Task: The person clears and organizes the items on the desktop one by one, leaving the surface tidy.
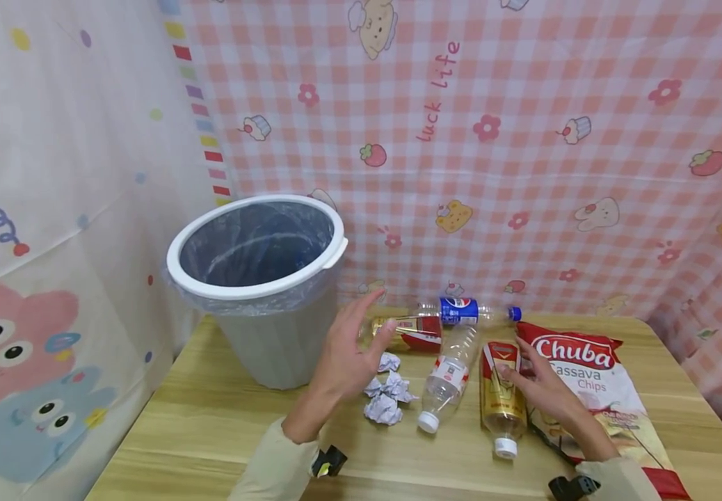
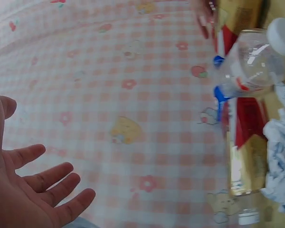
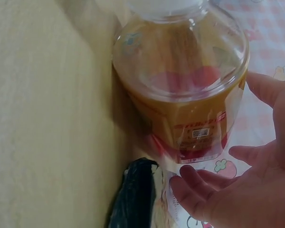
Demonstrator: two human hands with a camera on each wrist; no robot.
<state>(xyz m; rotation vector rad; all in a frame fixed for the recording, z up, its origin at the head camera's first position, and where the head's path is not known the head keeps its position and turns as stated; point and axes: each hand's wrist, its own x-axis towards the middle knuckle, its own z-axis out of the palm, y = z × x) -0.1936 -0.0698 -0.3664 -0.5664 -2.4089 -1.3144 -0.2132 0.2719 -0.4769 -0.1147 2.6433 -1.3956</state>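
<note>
Holds the right hand (image 1: 542,386) low over the worktop (image 1: 211,417), thumb over the gold-and-red-labelled bottle (image 1: 499,400), fingers loosely bent and spread along its right side rather than wrapped round it. Cannot tell from the right wrist view whether touching it. Has this bottle lying on its side, white cap toward the near edge, between the clear white-capped bottle (image 1: 445,386) and the Chuba Cassava Chips bag (image 1: 611,390). Extends the right forearm across the view of the bag.

Holds the left hand (image 1: 345,358) raised just right of the bin (image 1: 279,348), fingers stretched and slightly parted, thumb well away from them, palm free. Has crumpled paper balls (image 1: 394,387) bunched near that hand, between the bin and the clear bottle. Farther back, partly hidden by the left hand, lying lengthwise: a second gold-and-red bottle (image 1: 420,335). Just behind it, also on its side: a Pepsi bottle (image 1: 459,310) with a blue cap pointing right, near the pink-checked cloth (image 1: 524,174).

Has the bin upright at the left, white-rimmed, with a transparent liner (image 1: 254,305) hanging below the rim. Wears pale sleeves (image 1: 273,466) and small black devices (image 1: 330,460) at the wrists.
</note>
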